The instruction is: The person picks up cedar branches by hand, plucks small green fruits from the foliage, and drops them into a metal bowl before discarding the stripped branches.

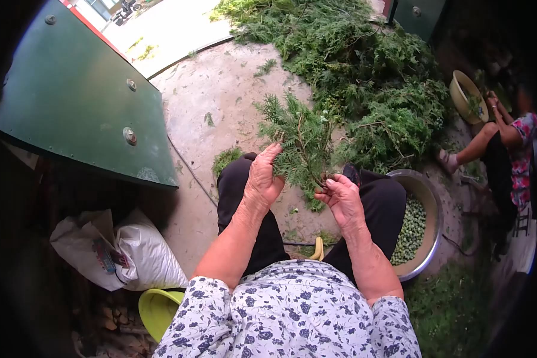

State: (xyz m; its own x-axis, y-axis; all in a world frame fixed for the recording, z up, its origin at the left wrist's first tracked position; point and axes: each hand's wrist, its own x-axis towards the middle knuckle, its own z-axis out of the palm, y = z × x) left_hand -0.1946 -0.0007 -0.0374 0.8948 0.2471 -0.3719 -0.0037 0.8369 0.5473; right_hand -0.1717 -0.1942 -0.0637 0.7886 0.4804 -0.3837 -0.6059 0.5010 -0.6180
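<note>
Green door (pixel 80 98) on the left, white sack (pixel 146 253) near a yellow-green tub (pixel 154 316)

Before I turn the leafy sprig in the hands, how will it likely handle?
The sprig probably feels light: the right hand pinches it by its thin stem. Its finely divided foliage looks floppier than the stem and would likely bend. It may shed, since loose bits lie on the floor.

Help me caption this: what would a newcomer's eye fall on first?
The big heap of feathery green branches ahead catches the eye first. In the middle, the person's right hand pinches a leafy green sprig. At right, a round, silver-rimmed basin holds small, round green pieces.
</note>
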